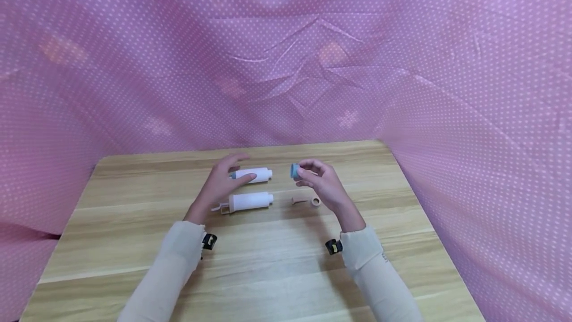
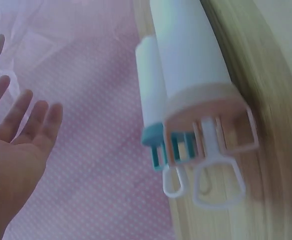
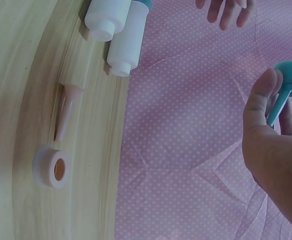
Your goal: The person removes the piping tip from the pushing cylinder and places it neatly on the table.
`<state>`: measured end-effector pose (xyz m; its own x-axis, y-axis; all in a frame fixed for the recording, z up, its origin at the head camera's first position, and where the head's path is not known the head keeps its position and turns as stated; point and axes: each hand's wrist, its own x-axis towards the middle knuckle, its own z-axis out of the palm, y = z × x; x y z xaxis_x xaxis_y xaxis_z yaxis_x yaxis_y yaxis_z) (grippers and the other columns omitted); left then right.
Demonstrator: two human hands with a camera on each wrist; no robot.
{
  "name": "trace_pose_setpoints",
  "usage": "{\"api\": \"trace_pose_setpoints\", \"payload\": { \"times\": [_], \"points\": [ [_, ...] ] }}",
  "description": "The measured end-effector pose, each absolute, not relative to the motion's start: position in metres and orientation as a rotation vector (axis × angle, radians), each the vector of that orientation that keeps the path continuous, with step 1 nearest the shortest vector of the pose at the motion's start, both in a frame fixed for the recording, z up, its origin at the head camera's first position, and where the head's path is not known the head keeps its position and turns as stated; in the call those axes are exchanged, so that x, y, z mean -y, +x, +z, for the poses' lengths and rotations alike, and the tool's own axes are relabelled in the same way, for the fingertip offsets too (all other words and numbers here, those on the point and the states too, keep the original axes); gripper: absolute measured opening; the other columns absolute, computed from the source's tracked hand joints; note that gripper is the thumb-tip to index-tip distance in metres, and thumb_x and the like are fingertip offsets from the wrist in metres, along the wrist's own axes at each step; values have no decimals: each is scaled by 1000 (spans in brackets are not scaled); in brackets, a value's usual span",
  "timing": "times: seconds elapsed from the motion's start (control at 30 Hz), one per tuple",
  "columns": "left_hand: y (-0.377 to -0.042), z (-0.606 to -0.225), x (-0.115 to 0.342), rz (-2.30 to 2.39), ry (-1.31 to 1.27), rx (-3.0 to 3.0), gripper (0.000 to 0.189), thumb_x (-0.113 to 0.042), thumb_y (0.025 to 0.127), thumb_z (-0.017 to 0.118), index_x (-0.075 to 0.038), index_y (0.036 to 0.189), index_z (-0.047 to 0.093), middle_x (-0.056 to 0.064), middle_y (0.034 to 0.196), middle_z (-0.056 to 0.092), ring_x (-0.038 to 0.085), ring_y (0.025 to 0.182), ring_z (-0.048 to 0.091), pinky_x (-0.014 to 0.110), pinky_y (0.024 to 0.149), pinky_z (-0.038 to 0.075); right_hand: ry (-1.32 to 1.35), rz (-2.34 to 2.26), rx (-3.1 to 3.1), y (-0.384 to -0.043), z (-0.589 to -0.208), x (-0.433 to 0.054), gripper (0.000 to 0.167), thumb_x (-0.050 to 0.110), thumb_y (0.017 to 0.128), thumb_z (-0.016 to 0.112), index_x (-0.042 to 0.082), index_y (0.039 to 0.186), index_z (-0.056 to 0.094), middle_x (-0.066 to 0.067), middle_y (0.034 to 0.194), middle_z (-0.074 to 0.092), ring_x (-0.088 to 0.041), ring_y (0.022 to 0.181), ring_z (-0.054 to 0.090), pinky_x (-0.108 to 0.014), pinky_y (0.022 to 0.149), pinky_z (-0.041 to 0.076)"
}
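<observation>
My right hand holds a teal cap ring above the table. In the right wrist view a slim teal nozzle-like piece is also in its grasp, close against the ring. The left hand is spread with fingers apart, holding nothing. It hovers by a white syringe-like tube with a teal collar and partly covers it in the head view. Nearer me lies a second white tube with a pink collar; in the left wrist view its white pull handle shows.
On the wooden table, right of the tubes, lie a pink tapered nozzle and a pink cap ring. A pink dotted cloth hangs behind the table and along its sides.
</observation>
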<state>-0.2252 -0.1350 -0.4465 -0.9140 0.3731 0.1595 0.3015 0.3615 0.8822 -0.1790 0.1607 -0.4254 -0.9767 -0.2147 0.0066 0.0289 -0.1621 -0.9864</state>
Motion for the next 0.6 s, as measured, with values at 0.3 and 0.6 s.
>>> {"api": "trace_pose_setpoints", "payload": {
  "times": [0.3,0.6],
  "points": [
    [-207,-437,114,1850,671,-2435,49,-18,90,80,-5,134,63,15,139,58,32,115,64,30,89,57,-253,-2263,-1916,-181,-425,-157,24,2,98,63,-8,119,57,-12,107,62,-22,92,67,-38,87,59],
    [-185,-436,91,1955,644,-2331,46,-14,88,81,-4,130,65,16,130,64,33,121,60,40,91,57,-348,-2189,-1959,-179,-428,-149,26,5,99,64,-9,121,58,-13,110,61,-23,92,68,-38,85,60]
  ]
}}
